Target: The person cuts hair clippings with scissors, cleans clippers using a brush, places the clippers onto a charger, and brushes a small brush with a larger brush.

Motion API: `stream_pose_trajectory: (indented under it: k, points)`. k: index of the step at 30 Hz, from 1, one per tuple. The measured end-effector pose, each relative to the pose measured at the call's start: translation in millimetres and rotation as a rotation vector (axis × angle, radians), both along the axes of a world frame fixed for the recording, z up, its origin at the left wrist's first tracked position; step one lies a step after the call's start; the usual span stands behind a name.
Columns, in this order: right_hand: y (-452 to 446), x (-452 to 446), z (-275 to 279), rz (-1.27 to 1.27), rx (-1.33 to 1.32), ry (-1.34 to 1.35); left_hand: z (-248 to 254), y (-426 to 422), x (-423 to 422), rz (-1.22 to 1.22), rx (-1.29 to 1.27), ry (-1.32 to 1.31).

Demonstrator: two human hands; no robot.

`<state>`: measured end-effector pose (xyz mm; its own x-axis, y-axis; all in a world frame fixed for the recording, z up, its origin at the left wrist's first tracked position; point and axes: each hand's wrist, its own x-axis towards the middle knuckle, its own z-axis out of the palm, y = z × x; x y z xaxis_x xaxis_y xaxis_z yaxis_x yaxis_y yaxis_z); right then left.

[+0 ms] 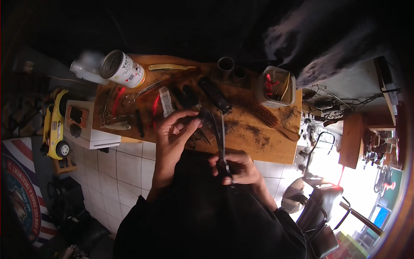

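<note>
My right hand (237, 167) grips a pair of scissors (223, 144) by the handles, with the slightly parted blades pointing away from me. My left hand (177, 131) is closed in a pinch around a small dark tuft (207, 115) that looks like hair; its exact shape is lost against the dark. The scissor blades lie just right of that tuft, and I cannot tell if they touch it. Beyond both hands, a black hair clipper (214, 95) rests on the wooden table (250, 149). Another pair of dark scissors (199, 136) shows partly behind my left fingers.
Dark hair clippings (256, 136) are scattered across the tabletop. A wooden brush (263, 114) lies right, below an open container (278, 88). Leftward are a large can (123, 69), a straight razor (170, 67) and silver scissors (136, 96). A black chair (321, 211) stands at right.
</note>
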<state>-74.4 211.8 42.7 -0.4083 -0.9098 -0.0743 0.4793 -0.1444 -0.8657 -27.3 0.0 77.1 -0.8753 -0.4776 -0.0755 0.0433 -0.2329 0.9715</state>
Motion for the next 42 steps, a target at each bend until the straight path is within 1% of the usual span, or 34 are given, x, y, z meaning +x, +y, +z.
stream_pose_trajectory:
  k: [3,5,11,16,19,31,34,37,42]
  points:
    - [-12.9,-2.8,5.9,-0.135,0.160,0.639,-6.1,-2.0,1.7,-0.028,0.000,0.019]
    - [-15.4,-1.4,5.1,-0.158,0.157,0.622,-4.2,1.7,-0.5,0.000,0.038,0.023]
    - [-14.9,2.9,6.8,-0.164,0.225,0.602,-12.7,-2.2,2.5,-0.060,0.038,0.045]
    - [-14.2,3.6,7.6,-0.144,0.253,0.606,-8.6,-2.4,2.1,-0.050,0.063,0.032]
    - [-14.9,2.6,8.0,-0.156,0.236,0.683,-8.2,-3.8,2.6,-0.049,0.064,0.018]
    - [-15.9,1.7,0.7,-0.173,0.179,0.799,-6.5,-5.9,2.9,-0.022,0.078,0.028]
    - [-16.8,4.2,5.7,-0.135,0.265,0.668,-7.4,-5.9,2.9,-0.020,0.067,0.025]
    - [-18.5,1.1,6.7,-0.174,0.186,0.731,-6.2,-5.0,2.6,-0.055,0.057,0.030]
    - [-17.1,1.0,4.5,-0.198,0.187,0.684,-10.3,-6.3,4.0,-0.137,-0.022,0.005]
